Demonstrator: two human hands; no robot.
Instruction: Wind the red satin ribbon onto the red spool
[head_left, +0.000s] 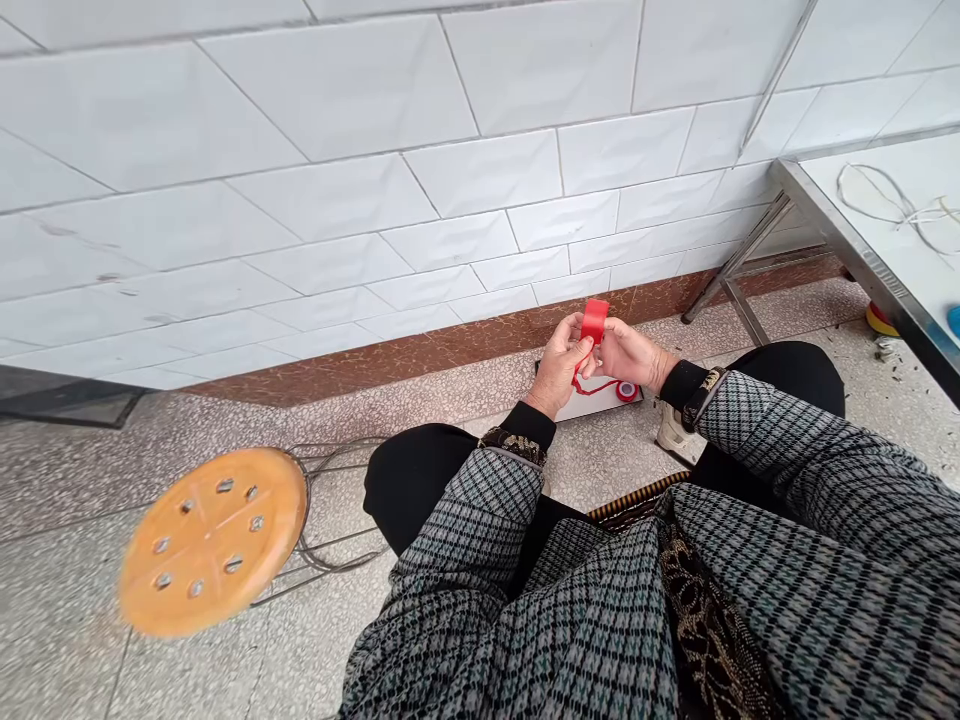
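Note:
My left hand [559,365] and my right hand [630,355] meet in front of my knees, both pinched on a strip of red tape [595,320] that stands up between the fingers. A thin red strand runs down from the hands to a small red roll [627,391] lying on a white flat box [592,402] on the floor. Both arms are in grey checked sleeves with black cuffs.
An orange round stool [212,540] with a wire frame stands on the speckled floor at the left. A white-tiled wall [375,180] rises straight ahead. A steel-edged table [870,260] with a loop of thin wire stands at the right, with small coloured things under it.

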